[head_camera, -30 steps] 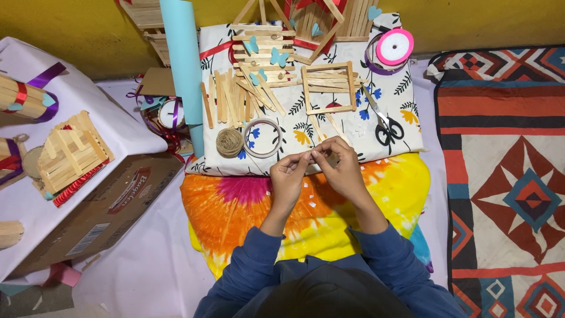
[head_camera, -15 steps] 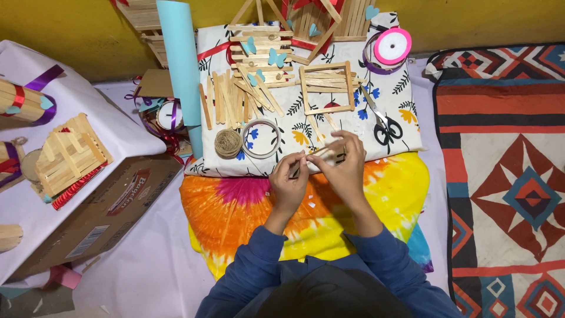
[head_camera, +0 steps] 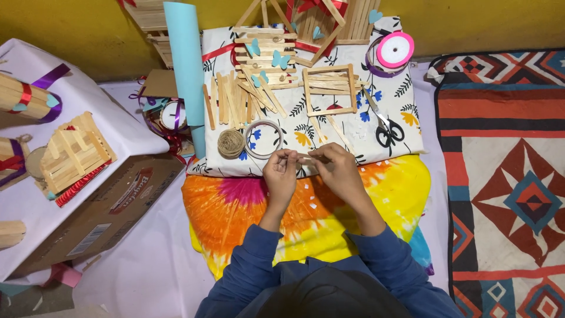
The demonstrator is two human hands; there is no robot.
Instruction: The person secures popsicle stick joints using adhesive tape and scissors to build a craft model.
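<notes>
The head view shows, at the centre of the frame, the left hand [head_camera: 281,174] and the right hand [head_camera: 338,171] each pinching one end of a thin wooden craft stick [head_camera: 306,159], which is held level just above the edge where the floral cloth [head_camera: 406,126] meets the tie-dye cloth [head_camera: 247,206]. Keeping both pinches light and the stick flat would probably serve best, since a thin stick likely bends or snaps if twisted, and the twine ball [head_camera: 231,142] and tape ring [head_camera: 263,139] lie just above and left.

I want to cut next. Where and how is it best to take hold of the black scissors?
Probably the black handle loops of the scissors, taken from above on the near side. They lie flat on the floral cloth, loops toward the person, blades pointing away, close to the right hand.
</notes>
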